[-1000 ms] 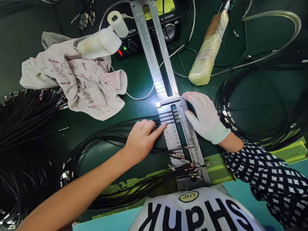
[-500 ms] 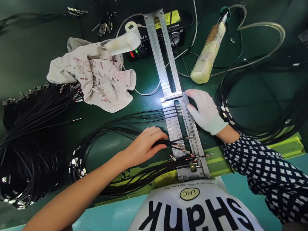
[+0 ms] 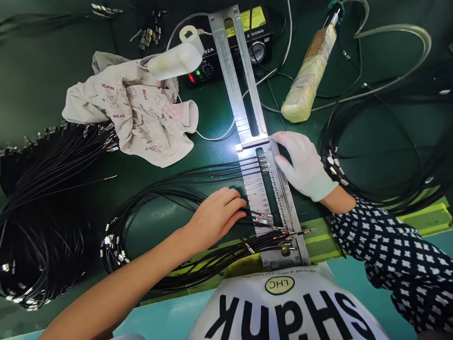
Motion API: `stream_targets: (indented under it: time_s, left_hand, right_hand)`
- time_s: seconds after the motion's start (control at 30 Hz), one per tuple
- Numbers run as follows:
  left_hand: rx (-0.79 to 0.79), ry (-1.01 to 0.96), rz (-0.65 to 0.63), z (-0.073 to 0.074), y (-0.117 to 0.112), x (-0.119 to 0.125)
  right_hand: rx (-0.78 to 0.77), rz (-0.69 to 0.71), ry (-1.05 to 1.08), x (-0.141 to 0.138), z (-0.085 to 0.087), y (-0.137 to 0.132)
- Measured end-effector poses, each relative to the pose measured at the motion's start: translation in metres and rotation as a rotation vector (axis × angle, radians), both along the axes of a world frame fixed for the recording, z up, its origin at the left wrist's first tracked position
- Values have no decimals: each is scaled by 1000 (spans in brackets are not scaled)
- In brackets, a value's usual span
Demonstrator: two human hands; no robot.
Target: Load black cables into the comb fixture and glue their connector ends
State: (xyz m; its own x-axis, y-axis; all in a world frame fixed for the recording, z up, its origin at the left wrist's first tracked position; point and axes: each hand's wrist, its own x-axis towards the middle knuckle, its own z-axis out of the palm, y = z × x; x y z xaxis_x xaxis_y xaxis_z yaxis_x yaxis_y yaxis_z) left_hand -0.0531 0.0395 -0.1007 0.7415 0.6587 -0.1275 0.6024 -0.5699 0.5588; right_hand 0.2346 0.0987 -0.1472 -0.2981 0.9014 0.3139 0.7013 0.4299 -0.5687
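Note:
My left hand, bare, has its fingers closed on a few thin black cables, whose bared ends poke out past the fingertips over a slotted metal fixture. Just below, one cable end hangs apart from the others. Several cables lie across the fixture with their ends at its slotted rail, and a thicker bundle crosses its near end. My right hand, in a white glove, rests along the fixture's right edge with forefinger and thumb apart, the forefinger at the crossbar.
A patterned cloth lies at the left beneath a white lamp. Behind the fixture stands a black control box. A wrapped handle tool with a hose lies to the right. Coiled cables and a large cable pile flank the work.
A cable that reached the rail from my left hand has drawn back. One loose cable end now sits lower, nearer my body. My right hand stays at the fixture's edge.

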Motion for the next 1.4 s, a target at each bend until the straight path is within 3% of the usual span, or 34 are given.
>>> stream_targets:
  time_s: [0.1, 0.2, 0.3, 0.5, 0.87, 1.07, 1.2, 1.4]
  left_hand:
    - [-128, 30, -19, 4, 9, 6]
    - [-158, -75, 75, 3, 17, 9]
    - [-12, -182, 155, -7, 27, 12]
    - [308, -126, 41, -23, 43, 15]
    - [374, -158, -20, -25, 51, 18]
    - [608, -12, -4, -31, 34, 11]
    - [556, -28, 16, -31, 33, 8]
    - [448, -103, -71, -29, 47, 24]
  right_hand:
    - [-5, 2, 0, 0, 1, 0]
    - [-3, 4, -4, 0, 2, 0]
    - [0, 9, -8, 0, 3, 1]
    - [-27, -2, -15, -2, 5, 2]
    - [-26, 2, -23, -1, 3, 2]
    - [-23, 5, -19, -2, 3, 2]
    - [-15, 8, -17, -2, 2, 2]
    - [11, -4, -17, 0, 0, -1]
